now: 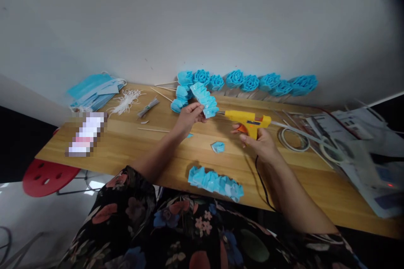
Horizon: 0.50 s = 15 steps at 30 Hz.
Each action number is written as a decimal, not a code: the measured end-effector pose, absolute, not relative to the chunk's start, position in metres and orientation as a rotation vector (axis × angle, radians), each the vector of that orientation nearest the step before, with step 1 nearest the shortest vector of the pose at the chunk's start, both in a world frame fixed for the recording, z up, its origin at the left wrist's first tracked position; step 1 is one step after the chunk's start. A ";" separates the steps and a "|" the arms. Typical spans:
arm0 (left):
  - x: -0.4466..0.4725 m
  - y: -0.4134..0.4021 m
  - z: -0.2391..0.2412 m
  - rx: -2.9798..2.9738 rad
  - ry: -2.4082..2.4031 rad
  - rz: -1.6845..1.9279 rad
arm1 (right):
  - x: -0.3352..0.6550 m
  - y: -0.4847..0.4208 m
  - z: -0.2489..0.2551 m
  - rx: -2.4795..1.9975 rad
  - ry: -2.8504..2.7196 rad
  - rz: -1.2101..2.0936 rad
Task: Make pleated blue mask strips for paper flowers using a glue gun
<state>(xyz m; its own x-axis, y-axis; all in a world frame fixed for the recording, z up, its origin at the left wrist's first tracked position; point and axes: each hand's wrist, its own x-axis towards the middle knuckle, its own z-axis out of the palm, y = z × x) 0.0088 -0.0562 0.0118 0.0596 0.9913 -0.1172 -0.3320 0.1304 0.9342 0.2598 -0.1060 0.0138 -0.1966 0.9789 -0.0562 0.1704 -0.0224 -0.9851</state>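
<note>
My left hand (191,117) pinches a pleated strip of blue face-mask fabric (204,100), raised over the table. In my right hand (260,142) is a yellow hot glue gun (248,117) with an orange trigger; its nozzle points left and comes close to the strip's lower end. Whether the tip touches the fabric I cannot tell. A clear glue stick (285,126) juts from the back of the gun. Below the hands lie a small folded blue piece (218,147) and a second pleated blue strip (216,183) near the front edge.
Several blue fabric roses (235,79) line the wall. Blue face masks (96,90), white elastic loops (126,101), a wire bundle (148,107) and a blurred phone (86,133) lie left. Tape rolls (293,139) and scissors (333,149) lie right. The gun's black cord (261,180) hangs over the front edge.
</note>
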 end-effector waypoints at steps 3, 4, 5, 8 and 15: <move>0.009 -0.056 0.012 0.883 0.983 1.243 | 0.257 -0.109 0.010 -1.261 -1.497 1.291; 0.009 -0.056 0.011 0.888 0.982 1.243 | 0.257 -0.110 0.008 -1.253 -1.496 1.279; 0.009 -0.056 0.011 0.893 0.982 1.241 | 0.257 -0.111 0.005 -1.244 -1.492 1.268; 0.009 -0.056 0.010 0.899 0.986 1.237 | 0.258 -0.111 -0.004 -1.221 -1.494 1.238; 0.011 -0.059 0.010 0.897 0.959 1.229 | 0.262 -0.109 -0.014 -1.269 -1.655 1.110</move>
